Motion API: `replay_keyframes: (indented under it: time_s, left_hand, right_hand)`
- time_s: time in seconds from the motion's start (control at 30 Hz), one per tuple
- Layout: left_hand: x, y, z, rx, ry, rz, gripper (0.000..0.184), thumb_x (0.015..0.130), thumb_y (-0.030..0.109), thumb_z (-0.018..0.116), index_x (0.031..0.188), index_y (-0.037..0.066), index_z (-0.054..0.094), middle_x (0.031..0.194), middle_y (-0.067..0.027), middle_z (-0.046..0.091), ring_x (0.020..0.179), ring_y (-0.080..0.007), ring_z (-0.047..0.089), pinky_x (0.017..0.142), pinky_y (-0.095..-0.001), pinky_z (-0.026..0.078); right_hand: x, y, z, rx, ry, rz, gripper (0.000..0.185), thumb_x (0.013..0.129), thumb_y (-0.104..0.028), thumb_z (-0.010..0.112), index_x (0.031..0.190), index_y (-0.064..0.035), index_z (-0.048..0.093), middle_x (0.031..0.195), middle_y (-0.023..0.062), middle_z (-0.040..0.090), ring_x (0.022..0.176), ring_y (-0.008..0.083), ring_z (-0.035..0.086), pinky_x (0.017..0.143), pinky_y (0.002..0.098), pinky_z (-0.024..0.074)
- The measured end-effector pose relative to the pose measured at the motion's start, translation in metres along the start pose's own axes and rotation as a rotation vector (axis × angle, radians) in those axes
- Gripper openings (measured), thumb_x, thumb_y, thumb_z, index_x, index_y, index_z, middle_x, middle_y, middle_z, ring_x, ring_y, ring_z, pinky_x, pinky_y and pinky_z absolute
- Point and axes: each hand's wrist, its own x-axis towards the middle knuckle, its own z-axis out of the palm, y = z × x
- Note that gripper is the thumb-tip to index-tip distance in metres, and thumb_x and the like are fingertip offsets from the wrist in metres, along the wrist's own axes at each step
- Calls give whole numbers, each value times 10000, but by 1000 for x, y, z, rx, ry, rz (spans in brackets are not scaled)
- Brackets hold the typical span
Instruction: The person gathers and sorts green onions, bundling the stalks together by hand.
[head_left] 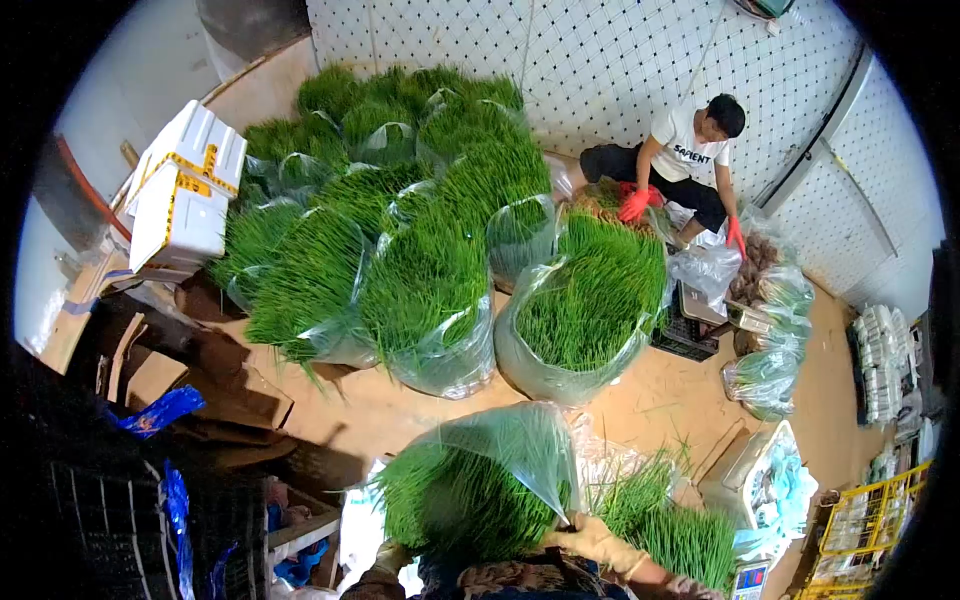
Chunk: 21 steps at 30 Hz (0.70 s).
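Observation:
Just in front of me stands a large clear plastic bag (pixel 545 440) packed with long thin green stalks (pixel 450 500) that look like chives. My right hand (pixel 595 543), in a tan glove, pinches the bag's near right edge, pulling the film taut. At the near left side of the stalks is my left hand (pixel 392 556), also gloved; its fingers are hidden by the greens, so I cannot tell its grip. More loose green stalks (pixel 685 540) lie in a heap to the right of my right hand.
Several filled bags of greens (pixel 430 300) cover the floor ahead. A person (pixel 690 160) in red gloves sits at the back right by a black crate (pixel 685 335). White foam boxes (pixel 185 210) are stacked at left. A scale (pixel 750 580) and yellow rack (pixel 870 530) stand at right.

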Motion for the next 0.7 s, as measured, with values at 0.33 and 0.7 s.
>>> replay_keyframes:
  time_s: [0.33,0.7]
  left_hand:
    - [-77,38,37,138,-118,107,114,870,142,524,807,54,557,626,-11,554,467,-98,479,450,-237,394]
    - [-32,43,137,296,-539,18,116,865,171,562,872,61,598,664,26,540,565,-59,470,527,-208,398]
  right_hand:
    - [-136,101,45,409,342,-153,261,740,-256,728,779,-63,557,654,-18,493,609,81,442,551,231,391]
    - [-111,284,182,908,451,173,299,774,-244,687,917,-6,576,757,55,617,631,132,572,513,253,442]
